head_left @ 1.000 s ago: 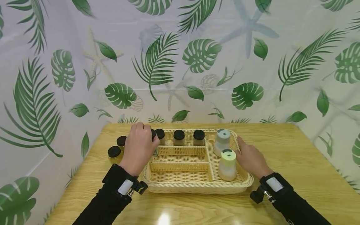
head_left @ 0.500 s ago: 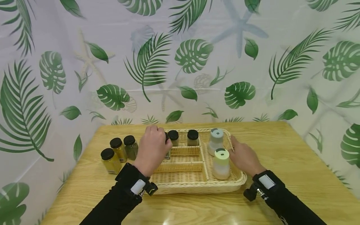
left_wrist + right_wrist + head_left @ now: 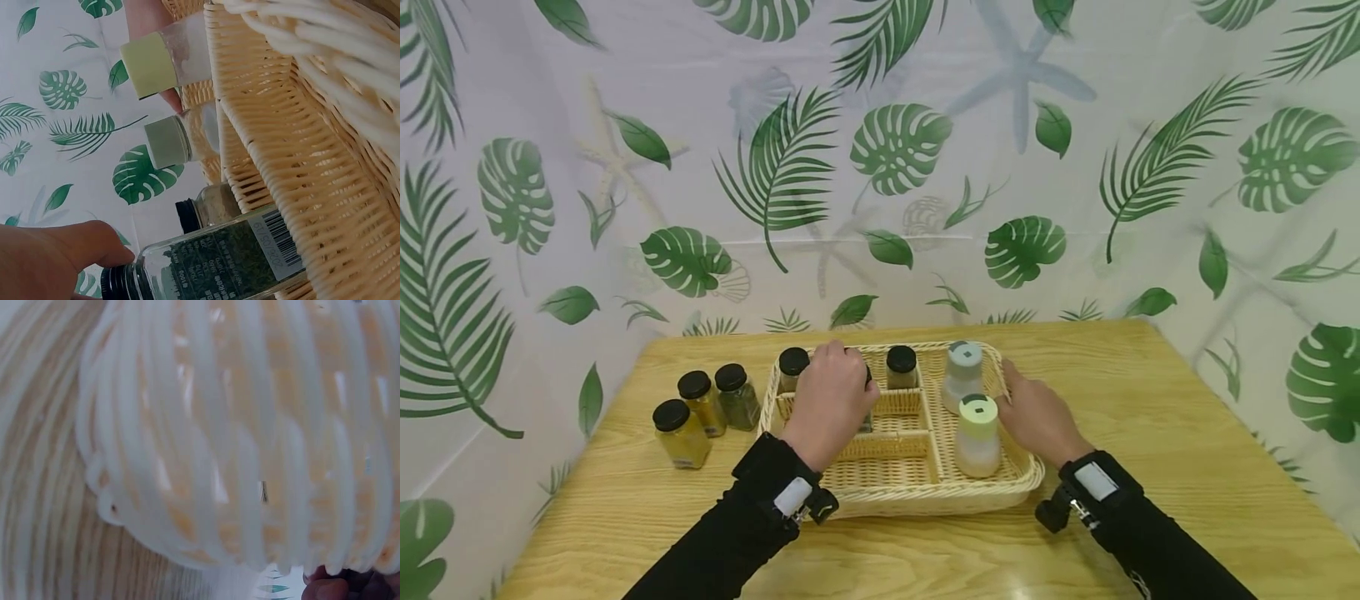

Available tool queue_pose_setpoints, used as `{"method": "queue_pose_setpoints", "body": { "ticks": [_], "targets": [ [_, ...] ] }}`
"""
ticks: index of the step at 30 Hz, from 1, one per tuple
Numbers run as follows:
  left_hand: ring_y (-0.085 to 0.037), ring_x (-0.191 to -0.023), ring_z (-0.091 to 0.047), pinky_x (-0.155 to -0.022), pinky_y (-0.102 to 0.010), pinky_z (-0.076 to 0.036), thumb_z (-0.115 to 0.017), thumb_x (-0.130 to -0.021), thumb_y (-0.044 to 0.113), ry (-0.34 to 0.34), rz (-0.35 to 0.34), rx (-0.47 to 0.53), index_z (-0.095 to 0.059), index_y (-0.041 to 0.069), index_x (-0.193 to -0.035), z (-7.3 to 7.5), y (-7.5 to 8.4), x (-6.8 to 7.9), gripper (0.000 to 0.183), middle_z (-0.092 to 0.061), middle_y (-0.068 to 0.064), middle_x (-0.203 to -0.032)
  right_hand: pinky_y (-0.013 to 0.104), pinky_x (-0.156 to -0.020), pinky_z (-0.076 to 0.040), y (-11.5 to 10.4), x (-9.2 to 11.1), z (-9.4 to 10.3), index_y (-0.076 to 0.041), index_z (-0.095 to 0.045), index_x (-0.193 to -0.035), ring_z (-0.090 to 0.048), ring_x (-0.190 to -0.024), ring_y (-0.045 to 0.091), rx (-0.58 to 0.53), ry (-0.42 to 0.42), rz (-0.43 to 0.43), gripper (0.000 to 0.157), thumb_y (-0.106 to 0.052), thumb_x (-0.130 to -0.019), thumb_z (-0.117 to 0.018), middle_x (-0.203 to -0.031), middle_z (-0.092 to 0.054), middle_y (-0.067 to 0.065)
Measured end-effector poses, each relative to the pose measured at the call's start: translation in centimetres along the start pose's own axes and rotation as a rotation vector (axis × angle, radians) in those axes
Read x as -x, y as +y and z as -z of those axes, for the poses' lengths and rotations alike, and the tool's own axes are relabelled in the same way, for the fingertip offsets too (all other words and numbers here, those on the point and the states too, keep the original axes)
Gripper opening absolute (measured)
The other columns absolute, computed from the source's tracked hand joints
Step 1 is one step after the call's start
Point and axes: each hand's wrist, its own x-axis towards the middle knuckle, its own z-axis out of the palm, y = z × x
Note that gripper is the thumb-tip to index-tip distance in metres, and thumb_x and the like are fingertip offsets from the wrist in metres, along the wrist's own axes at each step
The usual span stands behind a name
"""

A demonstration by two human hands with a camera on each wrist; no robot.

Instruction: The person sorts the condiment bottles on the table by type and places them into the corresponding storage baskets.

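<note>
My left hand (image 3: 831, 404) pinches a glass spice jar (image 3: 219, 259) by its black lid, over the back middle of a divided wicker basket (image 3: 925, 500). Dark green flakes fill the jar, and a barcode label shows near its base. In the head view the hand covers most of it. My right hand (image 3: 1041, 421) grips the basket's right rim. In the right wrist view, weave fills the picture and only the fingertips (image 3: 328, 590) show. Black-lidded jars (image 3: 901, 367) stand in the back compartment. The right compartment holds a blue-grey-topped shaker (image 3: 962, 375) and a yellow-green-topped shaker (image 3: 977, 433).
Left of the basket, three black-lidded jars stand on the wooden table (image 3: 587, 517): two yellow-filled jars (image 3: 681, 433) (image 3: 703, 404) and a dark green-filled jar (image 3: 737, 398). A leaf-patterned cloth (image 3: 925, 167) hangs behind the table.
My left hand has carried the jar rightward, from the basket's left end to above its middle. My right hand keeps hold of the rim. The head view has turned slightly right.
</note>
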Motion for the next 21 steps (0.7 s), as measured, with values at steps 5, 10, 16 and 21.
{"method": "queue_pose_setpoints", "body": {
  "ticks": [5, 10, 16, 21],
  "targets": [
    [-0.029, -0.076, -0.061, -0.067, -0.037, -0.053, -0.071, -0.090, 0.015, -0.023, -0.027, -0.017, -0.041, 0.015, -0.056, -0.8, 0.6, -0.5, 0.045, -0.060, -0.011, -0.075, 0.028, -0.043, -0.033, -0.2, 0.0, 0.1, 0.006, -0.022, -0.157, -0.043, -0.044, 0.013, -0.003, 0.003, 0.001, 0.066, -0.018, -0.102, -0.050, -0.066, -0.056, 0.006],
    [-0.028, -0.073, -0.061, -0.058, -0.036, -0.053, -0.073, -0.089, 0.017, -0.047, -0.020, -0.018, -0.051, 0.011, -0.056, -1.6, 1.4, -0.8, 0.040, -0.061, -0.013, -0.076, 0.029, -0.044, -0.035, -0.2, 0.1, 0.1, 0.006, -0.022, -0.157, -0.045, -0.046, 0.014, -0.007, -0.002, -0.003, 0.066, -0.018, -0.102, -0.050, -0.080, -0.065, 0.011],
    [-0.028, -0.075, -0.063, -0.059, -0.035, -0.056, -0.075, -0.089, 0.022, -0.090, -0.013, -0.023, -0.068, 0.003, -0.072, -2.2, 2.3, -1.3, 0.027, -0.061, -0.014, -0.078, 0.029, -0.044, -0.034, -0.2, 0.1, 0.1, 0.006, -0.021, -0.157, -0.045, -0.046, 0.014, -0.011, -0.002, -0.008, 0.067, -0.018, -0.102, -0.050, -0.084, -0.066, 0.013],
    [-0.026, -0.075, -0.062, -0.059, -0.034, -0.056, -0.076, -0.088, 0.021, -0.109, -0.014, -0.023, -0.071, 0.002, -0.077, -2.8, 3.0, -1.5, 0.023, -0.061, -0.013, -0.079, 0.029, -0.044, -0.033, -0.1, 0.0, 0.0, 0.005, -0.021, -0.158, -0.043, -0.045, 0.014, -0.012, -0.005, -0.018, 0.067, -0.019, -0.102, -0.050, -0.068, -0.058, 0.007]
  ]
}}
